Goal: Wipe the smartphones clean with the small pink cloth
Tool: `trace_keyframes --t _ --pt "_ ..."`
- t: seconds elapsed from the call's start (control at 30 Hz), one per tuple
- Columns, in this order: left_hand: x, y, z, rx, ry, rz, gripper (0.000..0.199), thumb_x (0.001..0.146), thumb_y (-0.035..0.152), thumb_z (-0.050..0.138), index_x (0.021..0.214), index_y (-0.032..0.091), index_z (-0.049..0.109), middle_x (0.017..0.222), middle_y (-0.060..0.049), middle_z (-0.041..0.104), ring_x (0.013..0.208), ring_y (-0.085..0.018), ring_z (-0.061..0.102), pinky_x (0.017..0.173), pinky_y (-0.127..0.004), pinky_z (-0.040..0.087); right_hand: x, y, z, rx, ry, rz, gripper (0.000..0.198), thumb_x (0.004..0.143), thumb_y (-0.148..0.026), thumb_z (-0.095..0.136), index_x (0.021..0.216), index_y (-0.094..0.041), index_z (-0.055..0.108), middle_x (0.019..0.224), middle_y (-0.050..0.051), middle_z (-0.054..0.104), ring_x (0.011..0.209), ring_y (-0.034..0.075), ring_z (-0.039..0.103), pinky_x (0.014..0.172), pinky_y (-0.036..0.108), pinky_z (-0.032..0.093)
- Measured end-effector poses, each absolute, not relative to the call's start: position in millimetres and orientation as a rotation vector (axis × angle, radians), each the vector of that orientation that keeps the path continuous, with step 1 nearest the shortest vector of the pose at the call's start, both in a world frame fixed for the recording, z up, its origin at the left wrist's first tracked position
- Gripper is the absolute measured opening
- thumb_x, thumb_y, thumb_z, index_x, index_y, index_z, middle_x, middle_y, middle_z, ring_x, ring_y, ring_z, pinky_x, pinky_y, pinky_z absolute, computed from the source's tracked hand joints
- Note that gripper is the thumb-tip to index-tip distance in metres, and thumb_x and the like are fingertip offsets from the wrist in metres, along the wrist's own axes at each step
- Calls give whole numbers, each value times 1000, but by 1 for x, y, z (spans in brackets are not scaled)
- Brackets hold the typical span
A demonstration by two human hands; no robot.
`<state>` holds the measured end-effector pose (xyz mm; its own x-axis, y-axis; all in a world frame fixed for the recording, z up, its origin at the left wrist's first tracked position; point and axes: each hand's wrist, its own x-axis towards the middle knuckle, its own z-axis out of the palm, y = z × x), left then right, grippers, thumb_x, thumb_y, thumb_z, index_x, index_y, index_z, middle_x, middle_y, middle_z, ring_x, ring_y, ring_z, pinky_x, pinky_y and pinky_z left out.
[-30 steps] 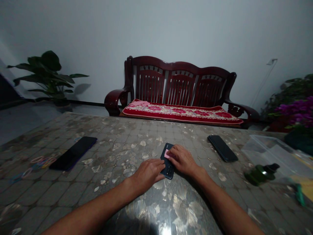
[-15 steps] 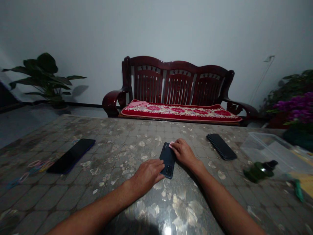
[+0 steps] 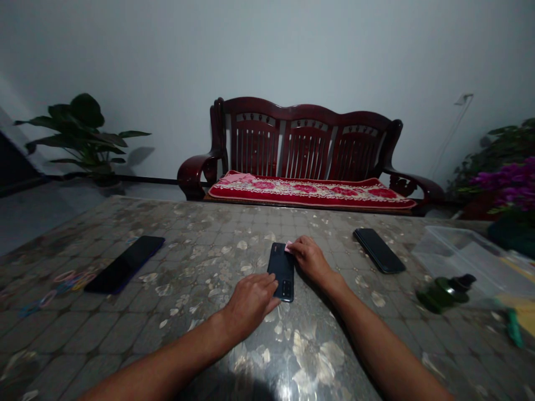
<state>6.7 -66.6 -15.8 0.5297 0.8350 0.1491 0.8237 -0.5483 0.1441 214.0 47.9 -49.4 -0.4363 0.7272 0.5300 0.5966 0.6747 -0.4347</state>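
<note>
Two other phones point(image 3: 124, 264) point(image 3: 379, 250), apparently, flank both hands point(image 3: 253, 295) point(image 3: 310, 259).

Single head-worn view, forward and down over the tabletop point(image 3: 234, 236) toward the bench point(image 3: 307, 147).

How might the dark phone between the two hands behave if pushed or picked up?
The phone is probably stiff, since it looks like a straight-edged slab. It seems unlikely to roll or tip, as it lies flat, camera side up, on the table. It may slide easily, given its smooth-looking back, though the left hand at its edge could steady it.
</note>
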Motion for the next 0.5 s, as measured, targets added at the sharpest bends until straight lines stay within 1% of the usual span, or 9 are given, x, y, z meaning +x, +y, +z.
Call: trace_keyframes --t 0.13,0.3,0.5 --pt "7 -67 -15 2647 1562 245 28 87 25 76 112 13 71 124 -17 71 113 -32 69 99 -45 56 211 45 -49 -932 -2226 301 18 97 -14 58 102 -19 75 88 6 62 86 19 57 79 30 46" --pt "9 -70 -13 2639 1590 218 27 90 27 73 112 11 70 122 -17 71 111 -32 69 98 -46 56 203 31 -42 -741 -2352 357 22 98 -12 54 96 -21 74 87 6 63 86 18 58 78 30 45" --pt "7 -66 -13 2671 1570 278 20 88 25 74 105 14 71 117 -15 73 108 -31 71 94 -44 57 200 41 -49 -853 -2253 254 21 96 -10 55 96 -19 74 90 7 63 87 20 56 77 31 46"
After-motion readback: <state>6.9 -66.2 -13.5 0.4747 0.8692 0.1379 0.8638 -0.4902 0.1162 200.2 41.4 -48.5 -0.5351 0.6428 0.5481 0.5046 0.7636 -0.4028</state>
